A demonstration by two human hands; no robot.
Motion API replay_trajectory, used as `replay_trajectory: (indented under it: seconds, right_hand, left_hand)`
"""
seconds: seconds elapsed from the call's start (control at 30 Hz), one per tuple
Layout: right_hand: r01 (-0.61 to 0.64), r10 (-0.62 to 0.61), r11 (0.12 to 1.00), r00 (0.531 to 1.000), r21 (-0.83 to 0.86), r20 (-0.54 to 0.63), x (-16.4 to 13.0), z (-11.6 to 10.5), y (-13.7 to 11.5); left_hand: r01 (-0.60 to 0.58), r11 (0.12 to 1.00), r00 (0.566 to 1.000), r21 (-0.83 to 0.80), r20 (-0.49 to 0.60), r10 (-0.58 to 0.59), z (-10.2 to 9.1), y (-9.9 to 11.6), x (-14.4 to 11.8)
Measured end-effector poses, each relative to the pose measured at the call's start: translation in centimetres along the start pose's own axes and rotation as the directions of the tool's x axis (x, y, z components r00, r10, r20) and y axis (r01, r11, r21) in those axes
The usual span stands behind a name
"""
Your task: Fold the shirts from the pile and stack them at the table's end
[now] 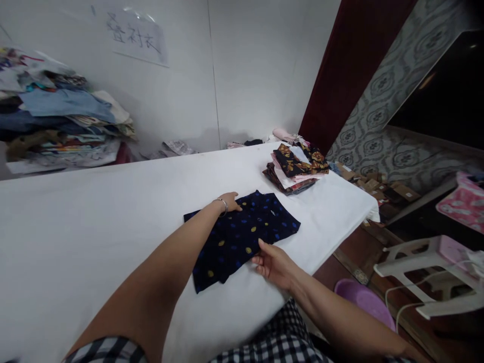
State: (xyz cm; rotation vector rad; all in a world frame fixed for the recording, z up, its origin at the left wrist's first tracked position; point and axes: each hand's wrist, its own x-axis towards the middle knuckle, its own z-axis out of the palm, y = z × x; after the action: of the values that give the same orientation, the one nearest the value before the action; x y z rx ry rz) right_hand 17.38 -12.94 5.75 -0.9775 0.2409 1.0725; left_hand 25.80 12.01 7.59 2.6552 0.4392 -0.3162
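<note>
**Both hands on dark garment, white table**

Far left: heap of clothes [56, 116] stacked against the wall, cut off by the frame edge; single items not separable. Paper sign [136, 38] on the wall above it carried handwritten characters, glare over part of it.

Left arm reached forward across the table [75, 227], nearly straight, bracelet at the wrist. Left hand [229, 201] lay palm down on the far left edge of the garment [245, 234], fingers extended and held together, flat on the cloth. Fingertips partly hard to separate against the dark fabric.

Garment: dark navy with blue and yellow spots, spread flat near the table's front right part, between the two hands. Its shape (sleeves, collar) could not be made out.

Right hand [274, 263] sat at the garment's near edge, palm turned up, thumb on top of the cloth and fingers loosely curled below; the edge appeared pinched between them, though the underside contact was hidden.

Right of that: folded stack [297, 169] of patterned pieces near the table's far right corner, well apart from the garment. Floor items at right partly cropped: purple basin [363, 300], white stool [427, 272].
</note>
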Motion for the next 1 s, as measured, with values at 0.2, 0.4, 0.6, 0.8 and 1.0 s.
replay_trajectory:
  seconds: [0.2, 0.4, 0.6, 0.8, 1.0]
  right_hand:
    - [0.203, -0.213, 0.969, 0.976, -0.138, -0.055, 1.1, 1.1, 0.0]
    - [0.234, -0.256, 0.934, 0.966, -0.268, -0.046, -1.2, 0.1, 0.2]
    - [0.082, -0.123, 0.975, 0.973, -0.208, -0.193, -4.3, -2.3, -0.3]
    - [-0.014, -0.005, 0.985, 0.994, -0.175, -0.108, -2.4, -1.4, -1.9]
    - [-0.167, 0.158, 0.983, 0.981, -0.076, -0.108, 1.3, -0.2, -1.9]
  left_hand:
    - [0.009, 0.997, 0.997, -0.073, 0.077, -0.003, -1.4, 0.0, -0.4]
    - [0.036, 0.992, 0.999, -0.119, 0.041, -0.032, -1.6, -0.1, -1.3]
    - [0.038, 0.993, 0.999, -0.116, -0.002, -0.039, -0.3, -0.1, -1.0]
    - [0.043, 0.99, 0.999, -0.132, -0.007, -0.044, 0.1, -0.5, -0.4]
    - [0.063, 0.982, 0.998, -0.176, 0.007, -0.063, 0.1, -0.6, -0.3]
